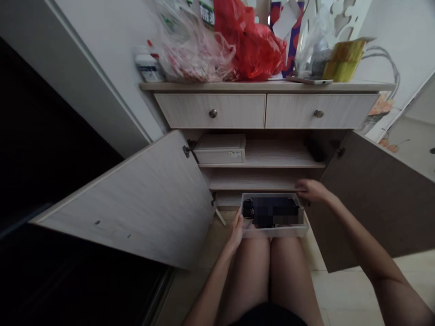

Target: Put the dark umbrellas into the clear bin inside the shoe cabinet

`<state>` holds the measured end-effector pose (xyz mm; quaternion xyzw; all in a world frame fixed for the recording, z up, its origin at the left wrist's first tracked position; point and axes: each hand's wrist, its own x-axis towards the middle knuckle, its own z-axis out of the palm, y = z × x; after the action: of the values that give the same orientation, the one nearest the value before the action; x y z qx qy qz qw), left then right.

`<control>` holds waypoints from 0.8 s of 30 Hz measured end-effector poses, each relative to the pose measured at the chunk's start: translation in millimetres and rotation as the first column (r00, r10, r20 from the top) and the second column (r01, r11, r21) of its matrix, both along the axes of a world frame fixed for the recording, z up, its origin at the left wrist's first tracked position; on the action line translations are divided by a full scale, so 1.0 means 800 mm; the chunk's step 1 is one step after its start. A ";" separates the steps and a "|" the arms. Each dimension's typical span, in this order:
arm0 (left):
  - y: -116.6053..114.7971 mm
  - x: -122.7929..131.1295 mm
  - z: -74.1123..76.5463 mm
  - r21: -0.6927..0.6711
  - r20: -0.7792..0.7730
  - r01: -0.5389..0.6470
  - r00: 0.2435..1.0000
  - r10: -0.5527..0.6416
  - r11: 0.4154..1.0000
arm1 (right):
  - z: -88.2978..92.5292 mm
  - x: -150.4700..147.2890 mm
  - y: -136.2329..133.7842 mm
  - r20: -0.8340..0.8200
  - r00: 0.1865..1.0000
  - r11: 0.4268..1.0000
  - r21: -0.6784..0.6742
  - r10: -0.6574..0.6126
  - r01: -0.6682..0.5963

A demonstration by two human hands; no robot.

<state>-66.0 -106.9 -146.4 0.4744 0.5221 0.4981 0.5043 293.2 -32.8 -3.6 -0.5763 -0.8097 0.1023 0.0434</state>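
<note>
A clear plastic box rests on the thighs, in front of the open cabinet. Dark items lie inside it, partly pixelated, so their kind does not show. My left hand grips the left wall of the box, thumb along the rim. Just beyond the box's far right corner is my right hand, slightly blurred. Its fingers are curled together near the edge of the lower shelf, and whatever they may hold cannot be made out.
Two cabinet doors, left and right, stand wide open. A white drawer box and a dark object sit on the upper shelf. Plastic bags, a white bottle and a phone are on top.
</note>
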 end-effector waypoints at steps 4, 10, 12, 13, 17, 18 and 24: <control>-0.001 0.001 0.005 -0.005 0.001 0.032 0.999 -0.032 0.999 | 0.007 0.049 0.085 -0.124 0.900 0.861 0.261 -0.419 0.436; 0.000 0.003 0.006 0.002 -0.031 -0.004 1.000 0.004 1.000 | 0.001 0.091 0.176 -0.123 0.745 0.738 0.103 -0.656 0.667; 0.000 0.003 0.004 0.024 -0.031 -0.027 0.999 0.028 0.999 | -0.002 0.096 0.190 -0.112 0.722 0.721 0.056 -0.683 0.691; 0.000 0.003 0.003 0.029 -0.029 -0.034 0.999 0.035 0.999 | -0.004 0.097 0.195 -0.110 0.716 0.716 0.040 -0.690 0.697; 0.000 0.002 0.003 0.013 -0.024 -0.022 0.999 0.022 1.000 | -0.022 0.091 0.196 -0.129 0.702 0.698 0.086 -0.700 0.711; 0.000 0.002 0.003 0.011 -0.020 -0.020 1.000 0.021 1.000 | -0.026 0.088 0.193 -0.146 0.698 0.687 0.125 -0.701 0.716; 0.002 0.003 0.005 0.011 0.012 -0.023 1.000 0.023 1.000 | -0.040 0.076 0.173 -0.451 0.604 0.567 0.231 -0.657 0.790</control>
<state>-63.4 -105.2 -142.4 0.4683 0.5219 0.5093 0.4989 354.2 105.2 -35.7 -0.8129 -0.4799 -0.0062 0.3299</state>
